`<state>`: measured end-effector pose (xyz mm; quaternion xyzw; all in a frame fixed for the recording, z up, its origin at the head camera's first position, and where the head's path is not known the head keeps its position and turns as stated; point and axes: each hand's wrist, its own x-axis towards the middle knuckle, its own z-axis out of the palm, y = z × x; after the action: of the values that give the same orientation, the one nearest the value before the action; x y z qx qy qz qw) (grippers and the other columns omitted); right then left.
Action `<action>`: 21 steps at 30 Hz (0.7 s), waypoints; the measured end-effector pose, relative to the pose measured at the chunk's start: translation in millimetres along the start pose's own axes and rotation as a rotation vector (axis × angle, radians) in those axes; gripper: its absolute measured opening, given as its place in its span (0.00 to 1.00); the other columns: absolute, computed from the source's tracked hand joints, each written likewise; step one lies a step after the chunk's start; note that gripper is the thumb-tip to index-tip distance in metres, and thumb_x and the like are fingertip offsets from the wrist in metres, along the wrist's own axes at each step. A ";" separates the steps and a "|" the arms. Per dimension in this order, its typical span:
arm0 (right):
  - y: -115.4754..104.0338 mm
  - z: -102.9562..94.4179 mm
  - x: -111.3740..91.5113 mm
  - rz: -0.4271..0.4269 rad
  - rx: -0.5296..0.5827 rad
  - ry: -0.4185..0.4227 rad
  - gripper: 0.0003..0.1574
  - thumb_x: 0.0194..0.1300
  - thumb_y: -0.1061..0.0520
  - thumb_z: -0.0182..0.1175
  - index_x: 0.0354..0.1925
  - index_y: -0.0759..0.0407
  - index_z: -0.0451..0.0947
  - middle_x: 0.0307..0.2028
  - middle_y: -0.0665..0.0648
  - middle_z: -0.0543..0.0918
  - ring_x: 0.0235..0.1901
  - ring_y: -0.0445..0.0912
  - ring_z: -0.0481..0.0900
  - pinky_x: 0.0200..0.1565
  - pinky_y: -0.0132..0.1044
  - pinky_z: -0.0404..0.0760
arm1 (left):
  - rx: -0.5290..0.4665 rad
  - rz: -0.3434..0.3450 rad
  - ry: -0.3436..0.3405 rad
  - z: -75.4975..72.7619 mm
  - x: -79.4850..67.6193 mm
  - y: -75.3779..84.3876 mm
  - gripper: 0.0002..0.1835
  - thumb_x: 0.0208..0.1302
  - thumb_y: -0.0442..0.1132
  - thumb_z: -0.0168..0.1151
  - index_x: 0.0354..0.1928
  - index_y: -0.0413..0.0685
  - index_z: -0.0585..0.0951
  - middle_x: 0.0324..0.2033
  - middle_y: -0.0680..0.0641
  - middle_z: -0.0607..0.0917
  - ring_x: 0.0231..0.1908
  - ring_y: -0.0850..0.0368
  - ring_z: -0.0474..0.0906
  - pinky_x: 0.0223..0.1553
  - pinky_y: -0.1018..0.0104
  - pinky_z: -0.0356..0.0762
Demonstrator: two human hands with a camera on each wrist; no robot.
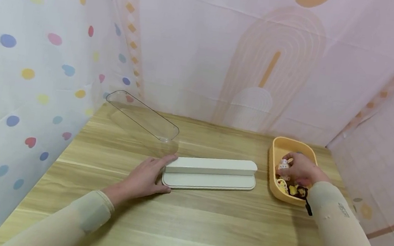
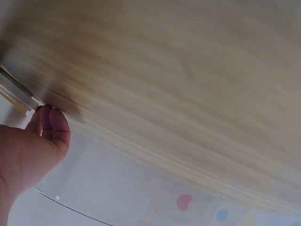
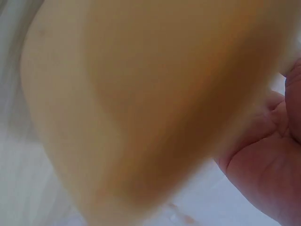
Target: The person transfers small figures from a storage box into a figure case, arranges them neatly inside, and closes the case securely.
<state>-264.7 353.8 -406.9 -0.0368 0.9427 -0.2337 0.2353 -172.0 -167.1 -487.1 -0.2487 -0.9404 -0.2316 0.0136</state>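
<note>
A white stepped stand lies on the wooden table. My left hand grips its left end, thumb at the front corner and fingers at the back. In the left wrist view the fingers of that hand curl at the end of the stand. My right hand reaches into a yellow-orange bin and pinches a small white figurine with ears. Other small figurines lie under it. The bin's blurred wall hides the figurine in the right wrist view.
A clear, dark-rimmed cover stands open side up at the back left, just behind my left hand. Patterned curtains close in the wooden table at the back and sides. A black strap hangs by my right cuff.
</note>
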 end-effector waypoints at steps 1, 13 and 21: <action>0.3 1.0 0.2 -0.002 0.011 0.004 0.39 0.68 0.49 0.74 0.64 0.70 0.68 0.51 0.71 0.81 0.42 0.52 0.81 0.38 0.39 0.83 | -0.002 0.002 -0.001 0.5 -0.3 -0.1 0.58 0.55 0.53 0.84 0.83 0.52 0.61 0.73 0.41 0.79 0.62 0.43 0.81 0.67 0.42 0.74; 3.2 8.2 -2.7 -0.085 -0.074 0.181 0.38 0.63 0.54 0.75 0.63 0.70 0.72 0.50 0.71 0.83 0.44 0.57 0.82 0.40 0.41 0.83 | -0.001 0.011 0.001 2.8 0.1 -3.5 0.58 0.56 0.54 0.84 0.83 0.53 0.60 0.70 0.39 0.81 0.62 0.41 0.80 0.68 0.40 0.73; 9.2 16.6 -6.7 -0.110 0.018 0.279 0.32 0.63 0.58 0.76 0.58 0.69 0.72 0.46 0.68 0.82 0.40 0.55 0.81 0.28 0.40 0.84 | -0.009 0.011 0.007 3.9 0.9 -5.4 0.58 0.56 0.54 0.84 0.83 0.52 0.61 0.70 0.39 0.81 0.62 0.40 0.80 0.69 0.39 0.73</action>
<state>-250.7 356.1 -421.2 -0.0535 0.9607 -0.2574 0.0891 -175.0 -169.1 -492.7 -0.2531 -0.9378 -0.2368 0.0172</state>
